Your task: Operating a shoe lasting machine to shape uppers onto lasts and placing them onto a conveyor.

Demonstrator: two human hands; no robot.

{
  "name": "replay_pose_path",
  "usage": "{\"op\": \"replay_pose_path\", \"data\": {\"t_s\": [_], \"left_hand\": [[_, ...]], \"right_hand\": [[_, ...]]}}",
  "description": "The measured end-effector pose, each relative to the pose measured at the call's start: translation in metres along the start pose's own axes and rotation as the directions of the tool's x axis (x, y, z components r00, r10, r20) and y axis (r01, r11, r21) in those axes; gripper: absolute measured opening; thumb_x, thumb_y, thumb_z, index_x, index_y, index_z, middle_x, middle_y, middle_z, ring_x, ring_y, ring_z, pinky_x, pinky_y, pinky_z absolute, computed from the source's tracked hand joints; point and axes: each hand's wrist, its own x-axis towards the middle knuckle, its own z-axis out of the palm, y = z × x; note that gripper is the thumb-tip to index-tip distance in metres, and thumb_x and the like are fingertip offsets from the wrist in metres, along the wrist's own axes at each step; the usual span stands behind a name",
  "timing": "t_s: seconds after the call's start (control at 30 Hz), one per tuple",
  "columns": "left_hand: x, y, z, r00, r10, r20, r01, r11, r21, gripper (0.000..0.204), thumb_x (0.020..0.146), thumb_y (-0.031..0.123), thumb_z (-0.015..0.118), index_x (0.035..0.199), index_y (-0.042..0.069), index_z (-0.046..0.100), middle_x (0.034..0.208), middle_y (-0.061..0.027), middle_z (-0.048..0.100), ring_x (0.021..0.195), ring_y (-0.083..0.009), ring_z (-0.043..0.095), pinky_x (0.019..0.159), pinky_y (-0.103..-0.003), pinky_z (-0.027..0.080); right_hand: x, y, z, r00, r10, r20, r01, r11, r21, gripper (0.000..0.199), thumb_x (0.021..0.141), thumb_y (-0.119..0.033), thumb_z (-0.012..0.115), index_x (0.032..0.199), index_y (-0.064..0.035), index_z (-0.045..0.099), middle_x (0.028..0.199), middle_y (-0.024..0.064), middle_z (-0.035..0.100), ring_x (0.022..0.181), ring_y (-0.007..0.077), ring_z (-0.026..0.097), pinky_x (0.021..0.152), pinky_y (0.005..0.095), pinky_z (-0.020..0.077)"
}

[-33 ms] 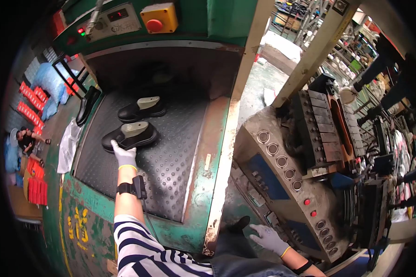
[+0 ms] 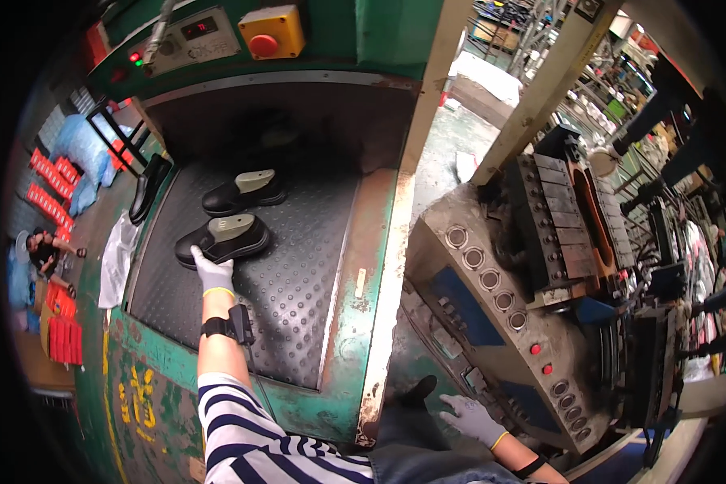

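Note:
My left hand, in a whitish glove, reaches onto a black studded mat and grips the near side of a black shoe. A pale green last fills the opening of that shoe. Just beyond it lies a second black shoe, also with a pale last in it. My right hand, gloved too, hangs low on the right beside my leg, holding nothing, its fingers apart.
A green machine frame surrounds the mat, with a red button on a yellow box above. A black shoe rests at the left edge. On the right stands a machine with dials. A person sits far left.

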Motion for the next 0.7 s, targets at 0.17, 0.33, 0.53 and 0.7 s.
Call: {"op": "replay_pose_path", "data": {"t_s": [0.17,0.33,0.53,0.7], "left_hand": [[0.035,0.014,-0.026,0.977,-0.044,-0.210,0.173,0.737,0.653,0.098,0.083,0.078,0.050,0.145,0.002,0.039,0.135,-0.0240,0.053,0.124,-0.0350,0.053,0.100,-0.041,0.046],[0.001,0.023,-0.046,0.992,0.122,0.021,-0.102,0.699,0.707,0.091,0.088,0.066,0.055,0.139,-0.008,0.042,0.127,-0.0266,0.057,0.113,-0.0355,0.059,0.091,-0.043,0.047],[-0.135,-0.102,-0.053,0.678,0.285,0.677,-0.726,0.120,0.677,0.047,0.099,0.025,0.053,0.135,-0.005,0.049,0.142,-0.0252,0.045,0.129,-0.0327,0.046,0.110,-0.043,0.035],[-0.269,-0.197,-0.031,0.419,-0.220,0.881,-0.842,-0.458,0.286,0.065,0.087,0.028,0.065,0.142,0.002,0.041,0.153,-0.0183,0.034,0.141,-0.0347,0.031,0.117,-0.048,0.022]], "right_hand": [[-0.053,0.046,0.053,0.928,0.357,0.107,-0.351,0.934,-0.071,0.056,0.093,-0.046,0.053,0.139,-0.0147,0.049,0.126,0.0168,0.061,0.118,0.0340,0.058,0.098,0.0446,0.0453],[-0.110,0.095,0.121,0.736,0.663,0.141,-0.677,0.709,0.200,0.048,0.091,-0.047,0.054,0.126,-0.0157,0.065,0.127,0.0158,0.063,0.119,0.0352,0.058,0.101,0.0415,0.0453],[-0.186,0.143,0.173,0.589,0.762,0.269,-0.806,0.530,0.264,0.048,0.090,-0.045,0.054,0.127,-0.0156,0.064,0.128,0.0145,0.063,0.119,0.0353,0.058,0.101,0.0425,0.0455],[-0.214,0.166,0.172,0.739,0.655,0.159,-0.663,0.749,-0.003,0.042,0.087,-0.038,0.055,0.118,-0.0145,0.069,0.119,0.0149,0.067,0.111,0.0358,0.062,0.096,0.0437,0.0490]]}}
